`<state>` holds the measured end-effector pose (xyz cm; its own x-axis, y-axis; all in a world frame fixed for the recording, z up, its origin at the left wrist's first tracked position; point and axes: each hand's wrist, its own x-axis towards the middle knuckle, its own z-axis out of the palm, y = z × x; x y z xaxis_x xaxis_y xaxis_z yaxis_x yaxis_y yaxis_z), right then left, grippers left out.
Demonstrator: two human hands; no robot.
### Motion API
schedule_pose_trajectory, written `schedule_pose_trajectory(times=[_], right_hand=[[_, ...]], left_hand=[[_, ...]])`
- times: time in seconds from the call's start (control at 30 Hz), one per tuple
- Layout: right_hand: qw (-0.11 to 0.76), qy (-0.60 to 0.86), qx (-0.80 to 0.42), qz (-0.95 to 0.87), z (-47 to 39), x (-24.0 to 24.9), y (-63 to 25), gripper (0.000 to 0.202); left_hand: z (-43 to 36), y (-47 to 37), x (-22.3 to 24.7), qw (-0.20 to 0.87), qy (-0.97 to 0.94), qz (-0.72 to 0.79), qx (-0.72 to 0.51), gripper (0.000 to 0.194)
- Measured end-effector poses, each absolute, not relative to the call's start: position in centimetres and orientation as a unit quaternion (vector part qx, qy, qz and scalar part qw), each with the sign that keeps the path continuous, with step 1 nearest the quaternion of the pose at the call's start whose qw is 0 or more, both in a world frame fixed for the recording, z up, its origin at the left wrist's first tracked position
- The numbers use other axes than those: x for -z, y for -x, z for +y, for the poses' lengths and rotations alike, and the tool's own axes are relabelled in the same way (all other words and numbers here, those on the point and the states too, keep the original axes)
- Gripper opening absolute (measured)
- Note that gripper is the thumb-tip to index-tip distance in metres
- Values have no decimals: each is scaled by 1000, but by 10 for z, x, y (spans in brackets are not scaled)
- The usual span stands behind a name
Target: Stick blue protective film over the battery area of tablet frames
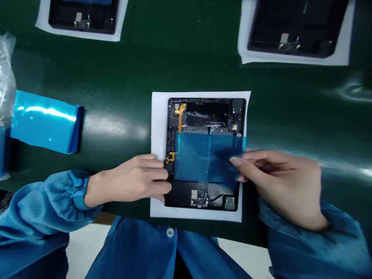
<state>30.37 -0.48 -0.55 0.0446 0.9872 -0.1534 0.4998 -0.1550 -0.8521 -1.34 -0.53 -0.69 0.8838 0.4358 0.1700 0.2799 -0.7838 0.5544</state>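
An opened tablet housing, black with an orange flex cable and small circuit boards inside, lies on a white sheet in front of me. Across its middle is a translucent blue film, through which the parts beneath show. My right hand pinches the film's right edge between thumb and fingers, over the housing's right side. With curled fingers, my left hand grips the housing's lower left edge; its thumb is mostly hidden.
A stack of shiny blue films lies at the left, beside clear plastic wrapping. Two more opened tablet housings lie on white sheets at the back left and back right. The green tabletop ends just before my body.
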Motion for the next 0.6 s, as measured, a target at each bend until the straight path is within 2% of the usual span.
schedule_pose_trajectory(times=[0.17, 0.3, 0.43, 0.6], right_hand=[[320, 654, -396, -560, -5, 4, -302, 14], [320, 648, -412, -556, -6, 4, -302, 17], [364, 629, -446, -522, -8, 7, -301, 17], [426, 623, -428, -497, -10, 13, -299, 20]], left_hand=[[-6, 13, 6, 259, -934, 192, -153, 27], [-3, 14, 4, 245, -924, 211, -202, 38], [6, 9, -1, 121, -939, 255, -197, 31], [14, -15, -11, 0, -959, 270, -88, 24]])
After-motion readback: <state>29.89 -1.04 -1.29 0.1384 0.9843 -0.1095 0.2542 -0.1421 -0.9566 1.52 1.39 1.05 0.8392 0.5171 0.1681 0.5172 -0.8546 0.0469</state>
